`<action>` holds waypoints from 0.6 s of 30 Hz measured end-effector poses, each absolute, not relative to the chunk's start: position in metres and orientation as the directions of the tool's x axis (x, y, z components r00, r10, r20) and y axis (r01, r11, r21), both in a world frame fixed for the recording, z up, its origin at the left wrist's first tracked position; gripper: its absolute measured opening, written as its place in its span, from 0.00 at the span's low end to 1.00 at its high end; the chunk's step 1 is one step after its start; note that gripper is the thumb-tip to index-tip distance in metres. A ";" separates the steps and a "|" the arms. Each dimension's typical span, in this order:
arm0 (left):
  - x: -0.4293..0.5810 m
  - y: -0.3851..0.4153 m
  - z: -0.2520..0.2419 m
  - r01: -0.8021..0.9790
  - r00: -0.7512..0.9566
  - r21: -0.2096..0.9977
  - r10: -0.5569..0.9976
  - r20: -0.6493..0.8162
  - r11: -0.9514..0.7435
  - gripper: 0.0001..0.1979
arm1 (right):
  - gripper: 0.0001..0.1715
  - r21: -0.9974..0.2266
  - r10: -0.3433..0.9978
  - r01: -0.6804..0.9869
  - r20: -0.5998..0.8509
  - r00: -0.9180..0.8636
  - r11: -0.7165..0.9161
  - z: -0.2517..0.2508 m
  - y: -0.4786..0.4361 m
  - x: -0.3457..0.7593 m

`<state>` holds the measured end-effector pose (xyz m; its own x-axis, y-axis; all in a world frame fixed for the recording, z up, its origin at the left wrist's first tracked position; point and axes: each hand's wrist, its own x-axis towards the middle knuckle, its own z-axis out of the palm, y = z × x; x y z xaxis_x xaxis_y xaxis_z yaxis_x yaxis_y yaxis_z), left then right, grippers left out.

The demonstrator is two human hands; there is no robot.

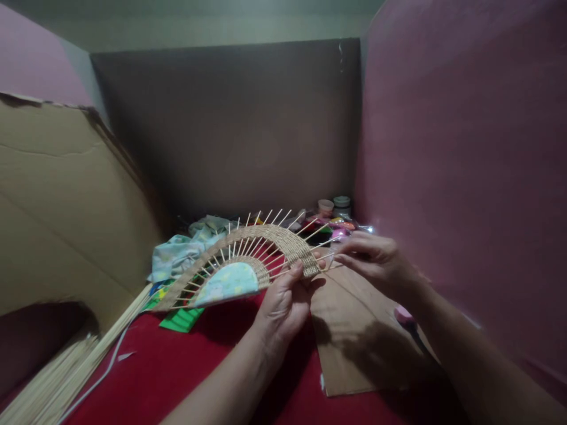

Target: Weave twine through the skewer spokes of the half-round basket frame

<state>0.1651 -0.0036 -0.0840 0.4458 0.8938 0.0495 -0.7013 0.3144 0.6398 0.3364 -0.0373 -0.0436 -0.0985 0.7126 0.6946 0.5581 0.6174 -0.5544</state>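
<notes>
A half-round woven fan piece [248,251] of tan cord and thin wooden sticks, with a pale blue fabric centre [228,283], hangs above a red surface. My left hand [281,307] grips its right lower edge, the thumb pressed on the weave. My right hand [376,260] is at the fan's right end, its fingers pinched around the stick tips or a strand there; what it holds is too small to make out.
A bundle of thin sticks [57,378] lies at the lower left. A cardboard sheet [358,336] lies under my right arm, with a pink-handled tool [405,316] on it. Crumpled cloth [181,251], green paper [181,320], small jars [334,206]. Cardboard walls enclose the space.
</notes>
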 end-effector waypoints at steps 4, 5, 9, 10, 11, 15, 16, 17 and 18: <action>0.164 -0.003 -0.084 -0.723 0.438 0.616 0.897 0.061 0.311 0.06 | 0.10 -0.758 0.847 0.472 0.530 0.043 0.451 -0.042 -0.035 0.339; 0.164 -0.003 -0.083 -0.728 0.434 0.610 0.899 0.056 0.313 0.06 | 0.11 -0.828 0.896 0.409 0.441 0.051 0.384 -0.042 -0.034 0.340; 0.163 -0.005 -0.080 -0.739 0.432 0.590 0.901 0.043 0.326 0.06 | 0.12 -0.987 0.992 0.098 0.121 -0.046 0.125 -0.047 -0.027 0.348; 0.163 -0.006 -0.080 -0.740 0.436 0.587 0.899 0.047 0.328 0.07 | 0.11 -0.998 0.994 0.013 0.068 -0.085 0.069 -0.049 -0.025 0.350; 0.163 -0.006 -0.079 -0.740 0.440 0.586 0.897 0.052 0.329 0.07 | 0.10 -0.997 0.992 -0.079 0.025 -0.126 0.016 -0.052 -0.022 0.351; 0.161 -0.009 -0.078 -0.740 0.447 0.587 0.892 0.062 0.330 0.07 | 0.09 -0.916 0.958 -0.368 -0.057 -0.281 -0.162 -0.065 -0.013 0.343; 0.160 -0.010 -0.078 -0.739 0.452 0.587 0.890 0.067 0.331 0.07 | 0.08 -0.907 0.952 -0.383 -0.055 -0.301 -0.174 -0.068 -0.011 0.338; 0.160 -0.010 -0.078 -0.737 0.459 0.588 0.886 0.073 0.333 0.07 | 0.09 -0.911 0.952 -0.377 -0.048 -0.303 -0.166 -0.070 -0.010 0.333; 0.161 -0.011 -0.078 -0.736 0.464 0.588 0.882 0.079 0.335 0.08 | 0.09 -0.924 0.957 -0.355 -0.037 -0.288 -0.143 -0.072 -0.010 0.328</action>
<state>0.1606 -0.0105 -0.0779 0.4642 0.8822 0.0785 -0.7360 0.3349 0.5883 0.3279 -0.0097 -0.0723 -0.2882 0.9568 -0.0374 -0.3551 -0.1431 -0.9238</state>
